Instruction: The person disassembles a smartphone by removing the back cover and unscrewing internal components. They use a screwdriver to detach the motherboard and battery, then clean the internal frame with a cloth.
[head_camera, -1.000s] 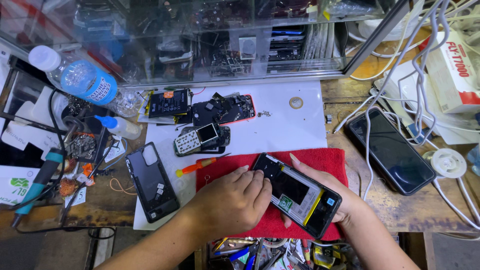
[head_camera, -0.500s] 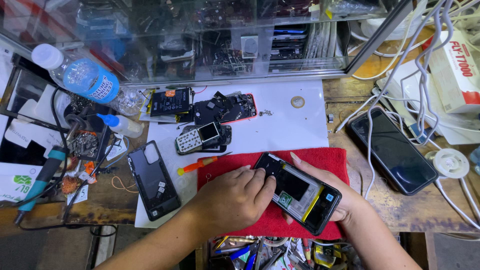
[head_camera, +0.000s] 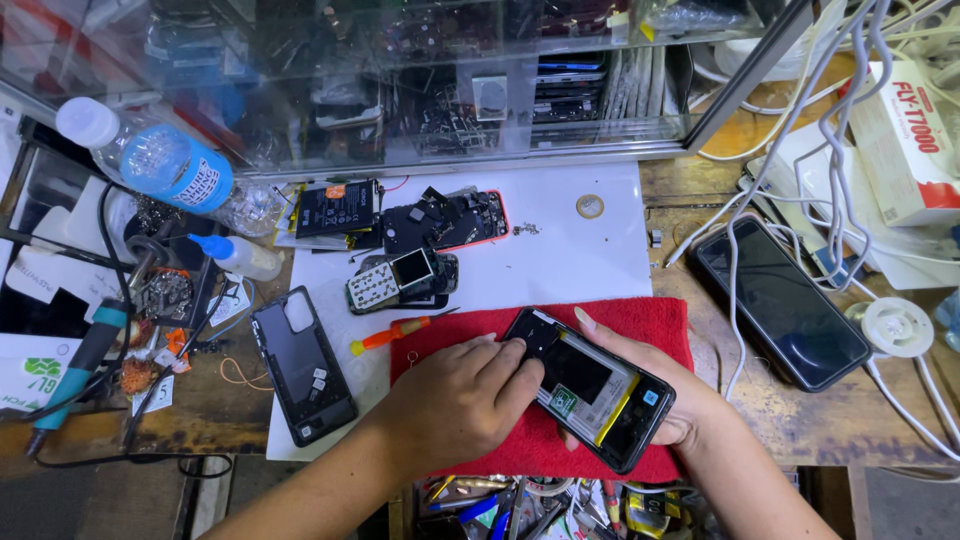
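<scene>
Left hand (head_camera: 455, 405) hides opened phone's (head_camera: 590, 388) near end; tool clutter (head_camera: 520, 500) cut by bottom edge.

Open white mat (head_camera: 560, 250) is lying clear behind the red towel (head_camera: 660, 320). Disassembled phones (head_camera: 420, 250) are blocking the left approach; cables (head_camera: 790, 170) and a black phone (head_camera: 780, 300) are obstructing the right.

Your left hand (head_camera: 462, 400) lies palm down, knuckles up, fingers curled and pressing forward at the tips. Your right hand (head_camera: 655, 395) cups from beneath, palm up, thumb stretched along the upper edge, forearm angling in from lower right.
</scene>
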